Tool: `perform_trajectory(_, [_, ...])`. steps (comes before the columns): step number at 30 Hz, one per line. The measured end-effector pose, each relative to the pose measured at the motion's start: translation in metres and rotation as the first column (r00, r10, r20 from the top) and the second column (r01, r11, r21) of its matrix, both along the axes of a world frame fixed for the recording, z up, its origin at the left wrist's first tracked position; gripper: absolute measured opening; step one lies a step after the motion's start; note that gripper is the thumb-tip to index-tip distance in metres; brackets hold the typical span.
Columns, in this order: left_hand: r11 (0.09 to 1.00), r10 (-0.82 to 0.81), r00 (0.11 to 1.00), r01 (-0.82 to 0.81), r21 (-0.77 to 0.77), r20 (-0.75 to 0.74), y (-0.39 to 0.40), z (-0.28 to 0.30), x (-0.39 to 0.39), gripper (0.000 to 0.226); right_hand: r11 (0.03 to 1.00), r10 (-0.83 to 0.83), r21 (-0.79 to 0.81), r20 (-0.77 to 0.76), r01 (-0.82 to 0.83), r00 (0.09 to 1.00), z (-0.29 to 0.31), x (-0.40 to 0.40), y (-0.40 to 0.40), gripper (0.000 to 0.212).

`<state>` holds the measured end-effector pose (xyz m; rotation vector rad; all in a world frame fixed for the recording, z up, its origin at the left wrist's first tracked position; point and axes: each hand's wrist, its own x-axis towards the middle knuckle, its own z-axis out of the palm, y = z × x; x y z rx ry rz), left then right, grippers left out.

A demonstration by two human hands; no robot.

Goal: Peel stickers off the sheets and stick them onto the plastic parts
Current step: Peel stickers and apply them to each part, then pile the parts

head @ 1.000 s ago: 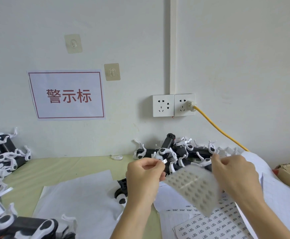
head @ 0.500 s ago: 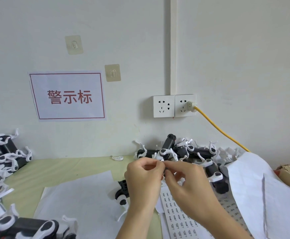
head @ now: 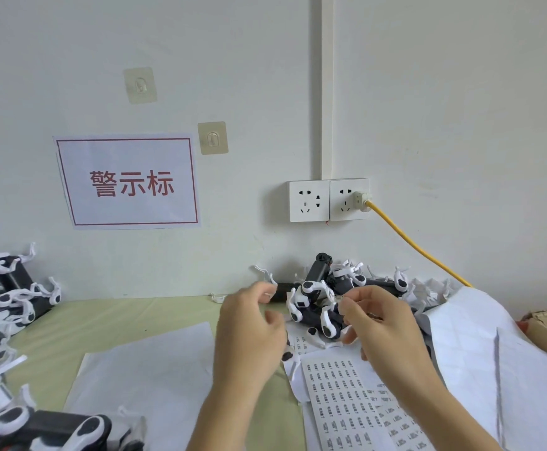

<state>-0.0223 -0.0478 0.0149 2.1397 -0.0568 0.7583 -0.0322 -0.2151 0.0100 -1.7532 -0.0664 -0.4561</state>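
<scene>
Hovering just in front of the pile of black-and-white plastic parts, both hands are raised above the table. Left hand sits left of the pile, fingers loosely curled, holding nothing visible. Right hand has thumb and forefinger pinched together near the pile's front parts; cannot tell if a sticker is between them. Sticker sheet lies flat right below the pile, under the right wrist. Blank white sheet lies left of the pile.

Bare forearms, no sleeves visible
</scene>
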Motion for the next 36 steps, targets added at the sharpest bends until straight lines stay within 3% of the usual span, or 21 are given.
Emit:
perform_trajectory(3, [0.953,0.15,0.965,-0.083,0.291,-0.215,0.013,0.0,0.001,0.048,0.999,0.05,-0.013,-0.061,-0.051,0.997,0.001,-0.001,-0.001,0.01])
perform_trajectory(8, [0.873,0.165,0.784,0.166,0.459,-0.598,0.017,-0.01,0.005,0.068,0.989,0.115,-0.076,-0.112,-0.124,0.987,-0.001,0.001,0.001,0.012])
perform_trajectory(10, [0.812,0.22,0.752,0.213,0.543,-0.622,0.018,-0.015,0.005,0.068,0.986,0.129,-0.091,-0.134,-0.142,0.983,-0.003,0.002,0.001,0.013])
perform_trajectory(13, [0.806,0.277,0.833,0.069,0.588,-0.478,0.02,-0.019,0.006,0.055,0.982,0.142,-0.101,-0.146,-0.158,0.979,-0.004,0.002,0.001,0.015])
perform_trajectory(16, [0.858,0.244,0.88,0.001,0.513,-0.409,0.023,-0.02,0.007,0.037,0.982,0.153,-0.089,-0.136,-0.166,0.979,-0.004,0.003,0.001,0.016])
perform_trajectory(18, [0.925,0.186,0.907,-0.032,0.379,-0.378,0.023,-0.016,0.006,0.029,0.981,0.169,-0.076,-0.119,-0.178,0.978,-0.003,0.002,0.0,0.016])
perform_trajectory(20, [0.997,0.044,0.936,-0.016,0.082,-0.35,0.019,-0.009,0.003,0.028,0.978,0.192,-0.06,-0.09,-0.197,0.977,-0.001,0.002,0.0,0.015])
perform_trajectory(22, [0.977,-0.106,0.953,0.046,-0.208,-0.285,0.012,-0.001,0.002,0.03,0.974,0.218,-0.046,-0.049,-0.221,0.975,0.001,0.0,0.001,0.015])
perform_trajectory(24, [0.929,-0.214,0.947,0.121,-0.35,-0.241,0.006,0.002,0.002,0.031,0.968,0.248,-0.025,-0.006,-0.248,0.969,0.003,-0.001,0.001,0.015])
perform_trajectory(28, [0.87,-0.348,0.909,0.222,-0.439,-0.231,-0.003,0.001,-0.001,0.039,0.955,0.295,-0.016,0.042,-0.295,0.954,0.004,-0.003,0.0,0.016])
perform_trajectory(36, [0.831,-0.43,0.883,0.305,-0.465,-0.19,-0.01,0.003,-0.005,0.067,0.958,0.283,-0.079,0.084,-0.277,0.955,0.004,-0.003,0.002,0.017])
